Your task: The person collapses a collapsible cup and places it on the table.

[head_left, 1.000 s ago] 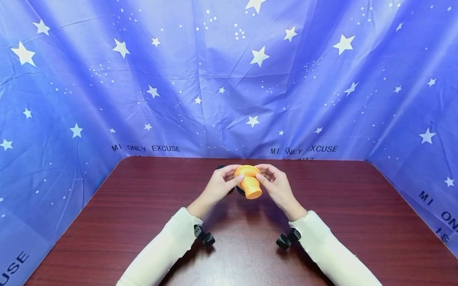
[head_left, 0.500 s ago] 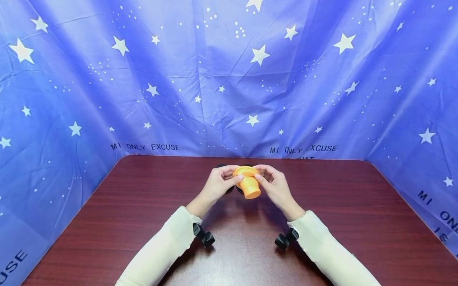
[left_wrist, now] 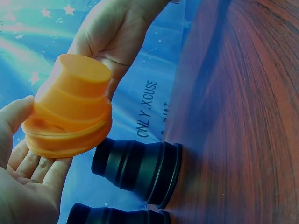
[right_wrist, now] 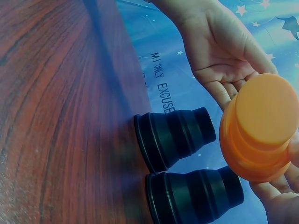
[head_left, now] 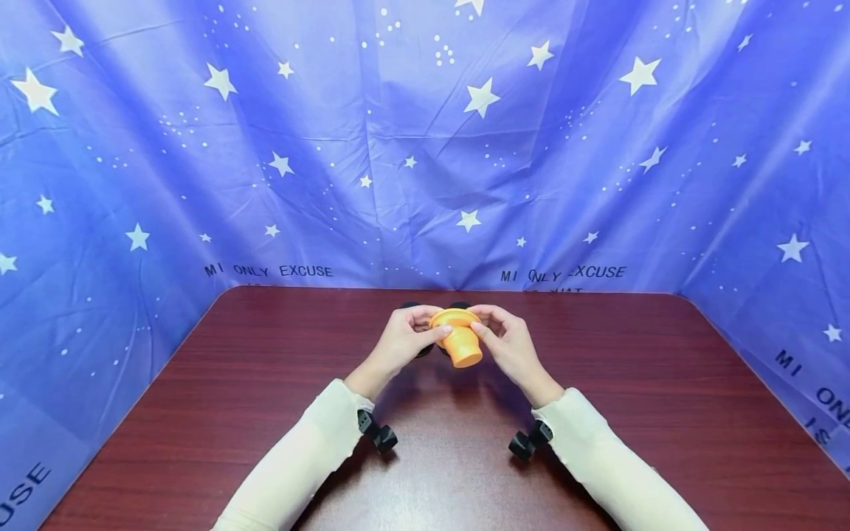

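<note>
Between both hands, above the table, an orange collapsible cup (head_left: 463,346) is held with its narrow base tilted toward me and its wide rim facing away. My left hand (head_left: 403,339) pinches the rim from the left, thumb on the near side, fingers behind. From the right, my right hand (head_left: 510,341) grips it the same way. In the left wrist view the cup's wall (left_wrist: 70,107) shows a fold close to the rim. Two black stepped cups (right_wrist: 177,137) of similar shape stand upside down behind the hands, wide rims on the table; the head view mostly hides them.
The dark red wooden table (head_left: 199,413) reaches back to a blue star-print curtain (head_left: 398,147), which also hangs along both sides. A small black camera mount (head_left: 378,434) sits on the left wrist, and another camera mount (head_left: 530,442) on the right.
The orange cup has shifted slightly to the left in the hands, and both hands keep their hold on its rim. The black cups have stayed in place.
</note>
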The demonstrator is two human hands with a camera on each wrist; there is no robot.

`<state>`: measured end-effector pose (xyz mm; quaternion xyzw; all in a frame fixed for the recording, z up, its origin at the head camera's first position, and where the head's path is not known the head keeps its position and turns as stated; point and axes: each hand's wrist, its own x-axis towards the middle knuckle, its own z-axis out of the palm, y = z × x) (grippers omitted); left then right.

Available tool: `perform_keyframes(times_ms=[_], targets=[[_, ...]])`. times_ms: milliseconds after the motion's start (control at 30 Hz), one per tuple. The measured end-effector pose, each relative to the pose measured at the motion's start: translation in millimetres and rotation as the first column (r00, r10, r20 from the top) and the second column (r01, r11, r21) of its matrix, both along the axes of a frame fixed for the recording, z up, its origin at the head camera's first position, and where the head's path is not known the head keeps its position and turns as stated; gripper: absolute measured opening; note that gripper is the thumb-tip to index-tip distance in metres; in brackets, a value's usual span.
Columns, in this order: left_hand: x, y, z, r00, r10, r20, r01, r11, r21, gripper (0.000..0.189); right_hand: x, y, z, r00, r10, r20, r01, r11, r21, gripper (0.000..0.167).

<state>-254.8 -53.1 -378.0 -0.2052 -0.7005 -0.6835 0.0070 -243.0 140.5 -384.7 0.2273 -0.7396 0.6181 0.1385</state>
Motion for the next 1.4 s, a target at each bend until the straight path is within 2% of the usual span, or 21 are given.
perform_keyframes(times_ms=[100,333,400,500,667,900,1133,1300,1400], targets=[[-0.3,0.0,-0.2,1.0,-0.002,0.001,0.002,1.0,-0.01,0.029,4.7,-1,5.8,1.0,-0.001,-0.007,0.001,1.0,0.014,0.022],[17.0,-2.6,25.1,0.998,0.0,0.055,0.003,0.999,-0.049,0.028,14.8,-6,18.8,1.0,-0.011,-0.019,0.011,1.0,0.019,0.02],[15.9,-3.4,22.4,0.999,0.009,0.047,-0.007,0.999,-0.046,0.026,18.9,-8,23.6,1.0,-0.019,-0.024,0.019,0.999,0.026,0.02],[8.7,-4.1,11.5,0.998,0.018,0.052,-0.016,0.999,-0.036,0.027,20.5,-8,25.2,0.999,-0.029,-0.046,0.031,0.998,0.046,0.02],[-2.0,-4.3,-2.7,0.998,-0.021,0.066,0.022,1.0,-0.012,0.031,19.5,-7,25.3,0.998,-0.043,-0.039,0.045,0.998,0.051,0.022],[-2.2,-5.6,-0.1,0.997,-0.068,0.034,0.069,0.997,-0.036,0.031,18.9,-5,26.9,1.0,-0.027,0.0,0.027,0.998,0.052,0.025],[-0.3,-5.2,1.6,0.998,-0.062,-0.022,0.06,0.993,-0.1,0.031,19.5,-5,25.9,1.0,-0.003,0.006,0.003,0.999,0.047,0.027],[-1.8,-6.3,0.3,0.998,-0.06,-0.006,0.059,0.995,-0.075,0.032,15.6,-3,24.4,0.998,0.02,0.052,-0.023,0.998,0.063,0.03],[1.1,-7.1,4.6,0.998,-0.069,0.011,0.069,0.995,-0.07,0.031,8.1,0,15.3,0.995,0.031,0.094,-0.038,0.997,0.074,0.03]])
